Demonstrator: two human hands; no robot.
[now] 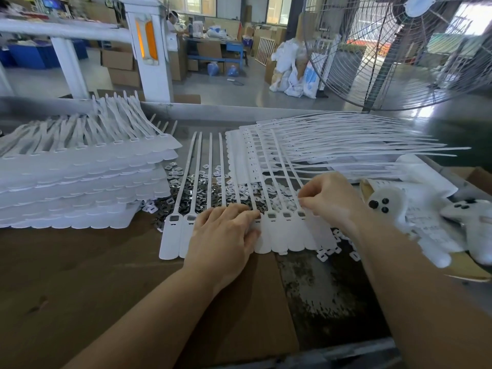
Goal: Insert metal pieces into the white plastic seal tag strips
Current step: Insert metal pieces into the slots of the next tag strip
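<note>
Mid-insertion: strip sheet [277, 235] was pressed flat by left hand [223, 233], fingers straight; right hand [328, 199] was pinched near the right-end slot, held piece not discernible, seating judged next.

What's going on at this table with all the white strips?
A person is fitting small metal pieces into a joined row of white seal tags. The left hand presses flat on the row, holding it down, while the right hand pinches at a slot near the row's right end. Stacks of tags sit to the left.
</note>
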